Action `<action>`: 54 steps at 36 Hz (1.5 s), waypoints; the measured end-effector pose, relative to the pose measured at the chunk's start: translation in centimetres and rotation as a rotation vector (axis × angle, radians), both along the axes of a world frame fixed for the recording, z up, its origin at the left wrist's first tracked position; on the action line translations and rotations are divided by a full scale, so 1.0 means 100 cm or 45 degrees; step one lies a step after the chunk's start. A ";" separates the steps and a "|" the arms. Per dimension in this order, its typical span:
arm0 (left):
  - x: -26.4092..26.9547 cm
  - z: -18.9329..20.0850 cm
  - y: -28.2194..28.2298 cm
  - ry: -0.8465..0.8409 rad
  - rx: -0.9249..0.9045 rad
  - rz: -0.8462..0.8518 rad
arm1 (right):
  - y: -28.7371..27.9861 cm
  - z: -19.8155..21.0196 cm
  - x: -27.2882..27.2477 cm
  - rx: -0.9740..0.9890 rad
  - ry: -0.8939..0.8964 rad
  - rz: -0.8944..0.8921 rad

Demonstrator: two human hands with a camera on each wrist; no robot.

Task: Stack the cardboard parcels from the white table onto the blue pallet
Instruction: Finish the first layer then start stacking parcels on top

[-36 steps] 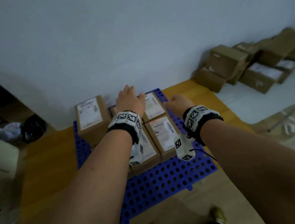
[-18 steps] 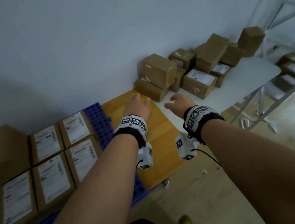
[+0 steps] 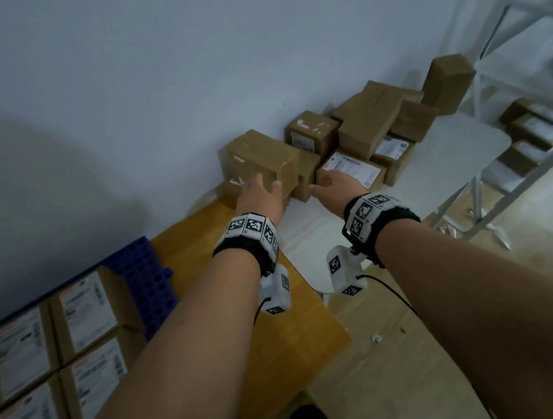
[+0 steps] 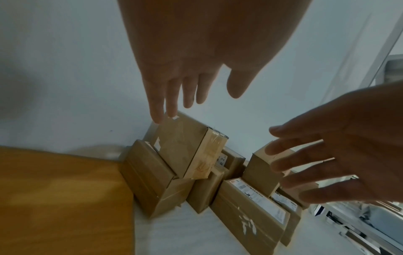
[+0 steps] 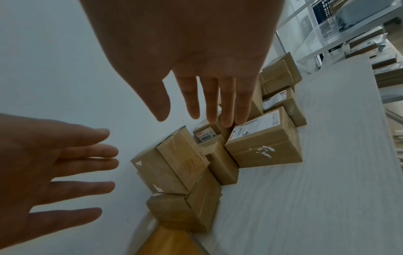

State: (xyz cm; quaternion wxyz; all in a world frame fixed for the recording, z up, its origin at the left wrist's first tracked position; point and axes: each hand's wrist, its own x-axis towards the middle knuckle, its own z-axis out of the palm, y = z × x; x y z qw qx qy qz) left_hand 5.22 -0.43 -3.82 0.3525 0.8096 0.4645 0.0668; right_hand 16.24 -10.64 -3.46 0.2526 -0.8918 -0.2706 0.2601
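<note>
A pile of brown cardboard parcels (image 3: 362,130) lies against the wall on the white table (image 3: 436,170). My left hand (image 3: 256,194) reaches with straight fingers to the tilted parcel (image 3: 258,156) at the pile's left end; its fingertips (image 4: 159,117) are at the parcel's top edge (image 4: 187,146). My right hand (image 3: 334,185) is spread open just short of the labelled parcel (image 3: 350,170), fingers (image 5: 226,119) above its far corner (image 5: 263,141). Neither hand holds anything. The blue pallet (image 3: 145,276) at lower left carries several labelled parcels (image 3: 86,310).
A yellow wooden board (image 3: 282,329) lies between the pallet and the white table. A white metal shelf frame (image 3: 508,45) stands at the right, with more parcels (image 3: 535,131) behind it. The wall runs close behind the pile.
The view has swung right from the pallet to the white table. Both empty hands left the pallet's parcels and moved forward to the pile.
</note>
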 end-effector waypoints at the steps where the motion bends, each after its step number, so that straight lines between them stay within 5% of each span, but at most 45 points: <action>1: 0.002 0.000 0.002 0.003 0.003 0.001 | 0.002 0.001 0.001 -0.001 0.005 0.004; 11: 0.043 -0.016 0.046 -0.034 -0.166 0.165 | 0.055 -0.008 0.039 -0.012 0.119 0.010; 26: 0.077 -0.031 0.057 0.128 -0.174 0.367 | 0.119 -0.027 0.089 -0.034 0.192 0.321; 44: -0.004 -0.034 0.034 -0.213 -0.258 0.938 | 0.130 -0.020 0.040 0.211 0.128 0.739; 51: -0.051 -0.044 0.010 0.467 -0.104 0.666 | 0.122 -0.033 0.001 -0.023 0.255 0.867; 54: -0.064 -0.056 -0.001 0.592 -0.120 0.607 | 0.113 -0.046 -0.012 -0.097 0.280 0.925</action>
